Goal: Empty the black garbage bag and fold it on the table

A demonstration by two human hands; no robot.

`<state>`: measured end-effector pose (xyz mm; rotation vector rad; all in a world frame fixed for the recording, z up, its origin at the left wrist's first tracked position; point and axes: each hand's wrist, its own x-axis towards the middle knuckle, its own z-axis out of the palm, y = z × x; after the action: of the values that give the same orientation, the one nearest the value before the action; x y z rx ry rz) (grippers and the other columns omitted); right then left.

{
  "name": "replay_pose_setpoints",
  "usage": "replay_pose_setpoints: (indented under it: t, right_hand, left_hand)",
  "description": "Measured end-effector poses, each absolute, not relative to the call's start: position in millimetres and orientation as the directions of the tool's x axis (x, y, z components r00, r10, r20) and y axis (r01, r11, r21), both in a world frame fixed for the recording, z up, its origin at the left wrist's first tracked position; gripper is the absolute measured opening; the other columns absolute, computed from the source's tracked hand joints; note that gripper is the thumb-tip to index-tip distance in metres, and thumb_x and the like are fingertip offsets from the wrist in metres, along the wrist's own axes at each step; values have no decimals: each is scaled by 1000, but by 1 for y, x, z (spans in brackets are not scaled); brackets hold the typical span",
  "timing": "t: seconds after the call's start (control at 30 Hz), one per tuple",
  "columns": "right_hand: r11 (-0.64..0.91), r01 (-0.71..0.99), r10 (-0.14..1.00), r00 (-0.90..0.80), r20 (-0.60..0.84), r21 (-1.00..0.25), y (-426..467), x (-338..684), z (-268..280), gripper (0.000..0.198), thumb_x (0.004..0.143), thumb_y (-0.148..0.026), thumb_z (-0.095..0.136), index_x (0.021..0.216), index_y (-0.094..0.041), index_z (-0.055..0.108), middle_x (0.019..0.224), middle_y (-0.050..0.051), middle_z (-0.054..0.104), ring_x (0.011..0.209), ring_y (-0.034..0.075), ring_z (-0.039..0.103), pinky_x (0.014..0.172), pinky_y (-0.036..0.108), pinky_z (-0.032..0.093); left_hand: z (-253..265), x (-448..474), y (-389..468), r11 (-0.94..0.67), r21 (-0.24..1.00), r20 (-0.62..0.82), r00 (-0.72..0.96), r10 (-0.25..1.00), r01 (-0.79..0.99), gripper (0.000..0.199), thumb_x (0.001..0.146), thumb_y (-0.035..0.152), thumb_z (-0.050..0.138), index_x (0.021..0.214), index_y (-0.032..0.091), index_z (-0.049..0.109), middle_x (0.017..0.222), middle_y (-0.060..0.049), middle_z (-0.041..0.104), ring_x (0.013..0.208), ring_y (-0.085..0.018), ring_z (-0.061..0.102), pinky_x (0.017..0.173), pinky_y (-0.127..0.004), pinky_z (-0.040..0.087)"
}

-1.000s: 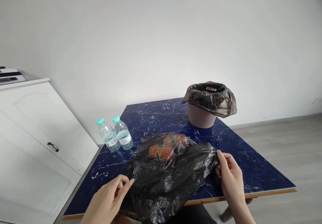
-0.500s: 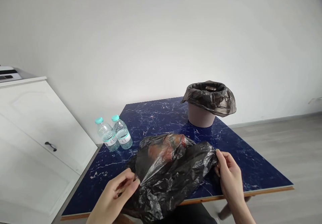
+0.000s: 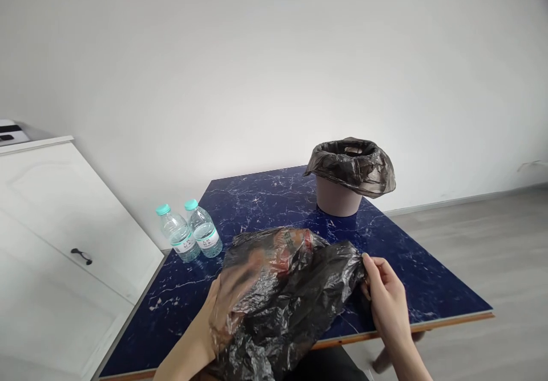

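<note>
A thin black plastic bag (image 3: pixel 295 301) lies bunched at the near edge of the table, something red and orange with green print (image 3: pixel 285 247) showing through it. My left hand (image 3: pixel 233 295) is inside the bag, dimly visible through the film. Its fingers look stretched out toward the red and orange item; whether they touch it is unclear. At the bag's right corner, my right hand (image 3: pixel 387 292) pinches the plastic between thumb and fingers.
Two clear bottles with turquoise caps, a left one (image 3: pixel 177 235) and a right one (image 3: pixel 203 230), stand at the left of the blue marbled table (image 3: pixel 240 198). A bin (image 3: pixel 338 197) lined with a black bag (image 3: pixel 363 170) stands at the back right. A white cabinet (image 3: pixel 64 238) is at the left.
My left hand has let go of the bag's edge and moved forward inside it, so the plastic now covers its fingers. My right hand keeps its pinch. The view has shifted slightly.
</note>
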<state>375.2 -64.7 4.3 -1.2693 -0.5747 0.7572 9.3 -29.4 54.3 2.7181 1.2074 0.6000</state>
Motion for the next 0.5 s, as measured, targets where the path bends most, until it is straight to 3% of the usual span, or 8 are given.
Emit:
replay_pose_setpoints:
  t: [0.07,0.13,0.23,0.5]
  right_hand:
    - [116,-179,775,632,-23,-977,-65,375,7,56,80,-76,75,84,-21,64,64,-6,44,57,11,38,49,23,33]
    - [123,-190,777,629,-24,-974,-64,375,7,56,80,-76,75,83,-21,63,65,-6,44,56,10,37,49,23,33]
    - [127,-213,779,626,-36,-969,-63,376,2,54,82,-74,75,85,-22,63,66,-6,45,57,10,37,49,22,33]
    - [138,-228,776,629,-38,-964,-63,376,-3,51,84,-71,75,85,-22,63,67,-6,44,59,11,37,50,22,33]
  left_hand:
    - [51,21,-12,-756,198,331,684,650,623,59,110,52,35,168,38,30,172,-7,38,156,-37,39,125,-61,36]
    - [51,31,4,-769,144,321,706,632,623,58,112,43,34,169,37,25,172,-7,37,157,-36,37,126,-59,33]
    - [54,40,22,-730,97,282,684,672,677,55,112,38,41,166,34,32,168,-8,45,155,-34,41,124,-55,39]
    - [61,50,42,-703,114,227,671,706,702,56,105,47,53,157,25,51,157,-12,58,142,-34,57,119,-53,47]
